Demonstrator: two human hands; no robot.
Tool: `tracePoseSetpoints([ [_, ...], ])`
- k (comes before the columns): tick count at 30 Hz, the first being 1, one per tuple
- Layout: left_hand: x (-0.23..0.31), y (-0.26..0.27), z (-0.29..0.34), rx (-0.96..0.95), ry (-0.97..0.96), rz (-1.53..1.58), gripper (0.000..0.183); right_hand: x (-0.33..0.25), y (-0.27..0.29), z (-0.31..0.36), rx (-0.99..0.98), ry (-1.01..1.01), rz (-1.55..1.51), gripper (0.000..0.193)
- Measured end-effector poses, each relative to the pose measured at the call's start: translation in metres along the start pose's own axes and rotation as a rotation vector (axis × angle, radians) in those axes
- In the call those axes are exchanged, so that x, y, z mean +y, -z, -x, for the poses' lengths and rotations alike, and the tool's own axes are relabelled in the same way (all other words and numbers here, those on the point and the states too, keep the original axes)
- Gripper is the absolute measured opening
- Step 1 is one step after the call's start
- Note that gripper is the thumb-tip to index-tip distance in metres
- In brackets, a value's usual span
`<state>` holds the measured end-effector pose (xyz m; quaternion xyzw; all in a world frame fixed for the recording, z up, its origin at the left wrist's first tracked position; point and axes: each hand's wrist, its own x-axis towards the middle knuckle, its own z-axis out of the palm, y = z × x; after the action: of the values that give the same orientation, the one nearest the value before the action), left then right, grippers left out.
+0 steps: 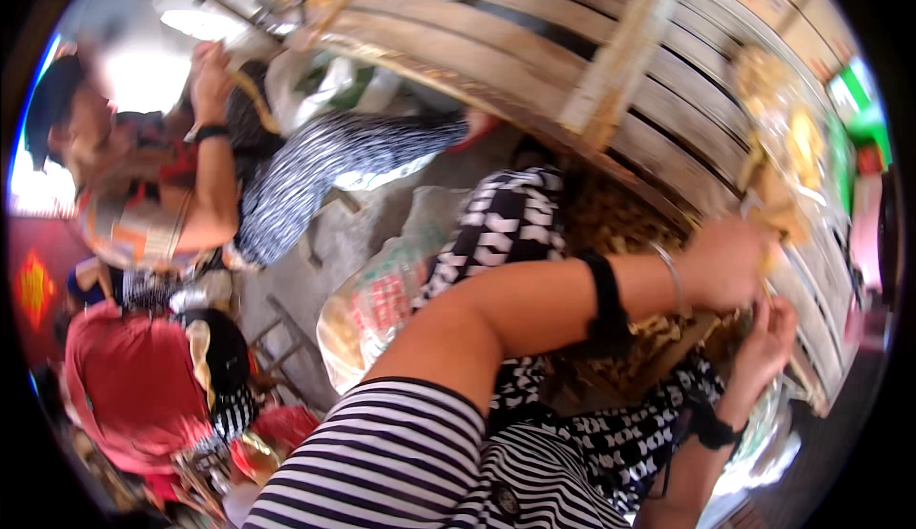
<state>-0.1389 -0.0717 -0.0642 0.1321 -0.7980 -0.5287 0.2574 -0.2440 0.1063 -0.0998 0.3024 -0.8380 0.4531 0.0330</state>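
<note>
My left hand [730, 264], reached across from the left, is curled closed beside the edge of a slatted wooden table [534, 47]. Motion blurs its fingers, and a small yellowish bit shows at their tips. Just below it, my right hand [766, 338] has its fingers pinched together, almost touching the left. What either hand grips is too small and blurred to name. Close beyond them on the slats lie a brownish piece [778, 207] and a clear plastic bag [804, 152] with yellow pieces. Beneath my arms is a heap of brown, strip-like scraps [658, 340].
A printed plastic sack [377, 310] stands on the floor left of my knee. Across at the left sits a person [162, 186] with raised hands. Another person in red [134, 386] is at the lower left. Cardboard boxes [811, 28] line the far right.
</note>
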Motion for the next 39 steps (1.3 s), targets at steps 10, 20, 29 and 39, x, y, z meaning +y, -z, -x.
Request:
tracePoseSetpoints([
  [10,0.026,0.003,0.026,0.012,0.024,0.028,0.027,-0.002,0.031,0.004,-0.130,0.372,0.163,0.011],
  [20,0.050,0.035,0.028,-1.013,0.236,0.774,0.024,-0.047,0.028,0.009,-0.334,0.206,-0.482,0.026],
  [29,0.009,0.030,0.005,-0.378,-0.537,-0.277,0.038,-0.081,0.001,-0.001,-0.669,-0.945,-0.974,0.017],
  [39,0.015,0.020,0.008,-0.095,-0.403,-0.242,0.025,-0.073,-0.004,0.008,-0.308,-0.497,-0.975,0.013],
])
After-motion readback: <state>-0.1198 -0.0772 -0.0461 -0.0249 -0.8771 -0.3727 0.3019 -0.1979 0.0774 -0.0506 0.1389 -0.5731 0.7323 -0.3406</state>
